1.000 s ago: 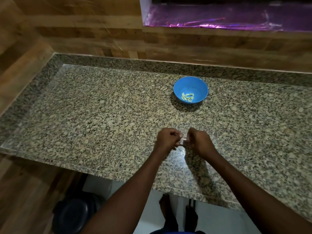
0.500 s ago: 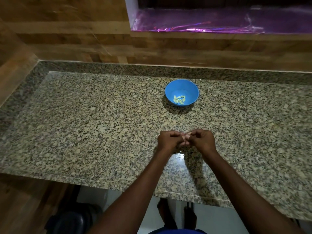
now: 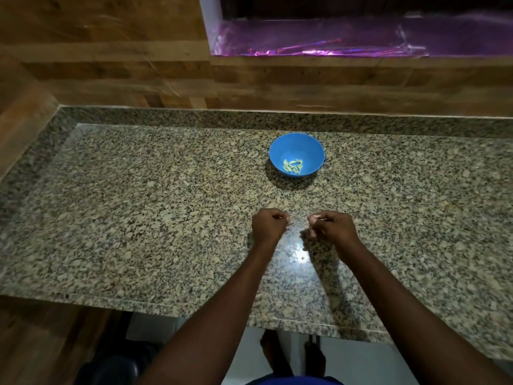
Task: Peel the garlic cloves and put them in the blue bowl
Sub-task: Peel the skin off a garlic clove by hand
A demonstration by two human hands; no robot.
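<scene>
While peeling is judged to be under way, the left hand (image 3: 268, 224) and right hand (image 3: 334, 227) are being held apart above the bench (image 3: 138, 207), each curled on something pale; which one is holding the clove cannot be told. Peeled garlic cloves (image 3: 292, 165) are lying in the blue bowl (image 3: 296, 155), so a forward reach is being called for.

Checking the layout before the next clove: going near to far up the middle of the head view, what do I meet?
Counter front edge → the two hands, left hand and right hand, level with each other → bare counter → blue bowl holding peeled cloves → wooden wall → purple-lit ledge.
</scene>
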